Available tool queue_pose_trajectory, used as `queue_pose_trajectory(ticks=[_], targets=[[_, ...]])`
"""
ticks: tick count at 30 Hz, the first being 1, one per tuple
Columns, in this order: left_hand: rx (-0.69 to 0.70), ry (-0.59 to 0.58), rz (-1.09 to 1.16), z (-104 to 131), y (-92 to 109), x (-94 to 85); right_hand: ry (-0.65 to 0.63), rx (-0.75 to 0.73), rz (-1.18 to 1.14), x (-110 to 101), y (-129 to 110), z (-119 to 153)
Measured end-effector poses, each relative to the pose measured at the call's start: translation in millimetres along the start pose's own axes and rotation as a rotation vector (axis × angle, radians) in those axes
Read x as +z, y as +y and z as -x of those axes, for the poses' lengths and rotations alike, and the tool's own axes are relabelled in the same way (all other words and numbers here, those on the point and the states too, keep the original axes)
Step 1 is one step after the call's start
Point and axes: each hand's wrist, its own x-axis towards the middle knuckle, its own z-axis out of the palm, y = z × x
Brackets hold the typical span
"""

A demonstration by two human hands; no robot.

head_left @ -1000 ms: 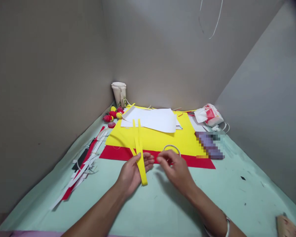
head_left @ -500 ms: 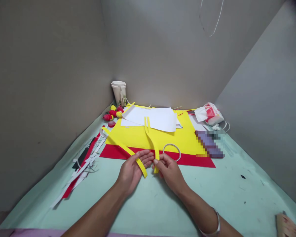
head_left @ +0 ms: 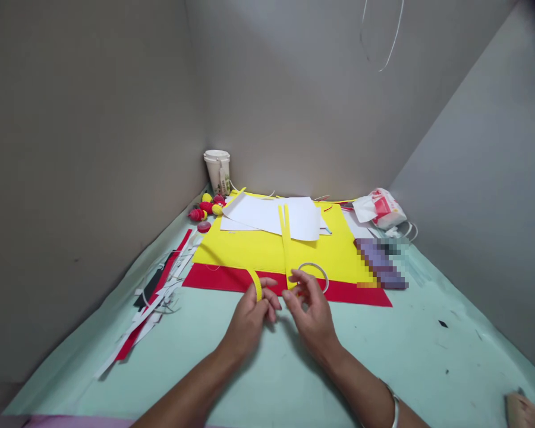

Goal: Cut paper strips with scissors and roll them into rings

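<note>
Between the thumb and fingers of my left hand [head_left: 249,315] is a curved yellow strip [head_left: 255,284], its upper end bending back over the red sheet. My right hand [head_left: 311,309] is just to the right, fingers curled near the lower end of a second yellow strip [head_left: 285,244]. That strip splits into two long prongs reaching up over the white paper [head_left: 303,220]. A grey ring [head_left: 324,274] lies behind my right fingers, across the yellow sheet [head_left: 232,249] and the red sheet [head_left: 348,293]. The two hands are close but apart.
Paper strips [head_left: 147,315] are piled at the left. A lidded cup [head_left: 217,172] and red and yellow wound pieces [head_left: 197,214] stand at the back left. A tissue pack [head_left: 387,208] and a purple blurred object [head_left: 381,264] are at the right.
The left strip no longer stretches out to the upper left; it now curls short above my left hand, whose fingers have closed more. The forked strip has shifted right and higher with my right hand.
</note>
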Motion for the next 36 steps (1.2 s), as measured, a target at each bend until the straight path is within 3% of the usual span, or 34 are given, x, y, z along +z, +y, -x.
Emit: queue_pose_trajectory(ticks=[3,6,9,11,15,19,21,29,36], targets=[[0.149,-0.129,-0.408,7.6,-2.0,0.7,-0.192,-0.015,-0.082,0.8,-5.4,5.3],[0.367,-0.258,-0.845,11.9,-4.4,1.2,-0.272,0.069,-0.181,0.6,-10.0,6.6],[0.47,-0.268,-1.1,11.3,-4.5,0.8,-0.26,0.2,-0.359,-1.2,-12.6,3.5],[0.466,-0.235,-1.196,8.9,-1.8,-1.2,-0.171,0.264,-0.463,-5.0,-12.4,-1.8],[0.393,-0.112,-1.313,1.7,7.1,-11.6,0.08,0.283,-0.559,-18.4,-8.0,-18.5],[0.427,0.081,-1.235,-7.4,15.8,-30.2,0.295,0.332,-0.494,-30.6,1.0,-33.2],[0.389,0.095,-1.228,-11.8,21.3,-41.0,0.365,0.349,-0.462,-33.8,7.2,-37.3],[0.226,0.117,-1.35,-22.2,48.1,-81.9,0.41,0.41,-0.415,-35.2,28.6,-41.4],[0.294,0.155,-1.508,-31.5,51.4,-105.8,0.374,0.383,-0.284,-36.0,26.0,-39.3]])
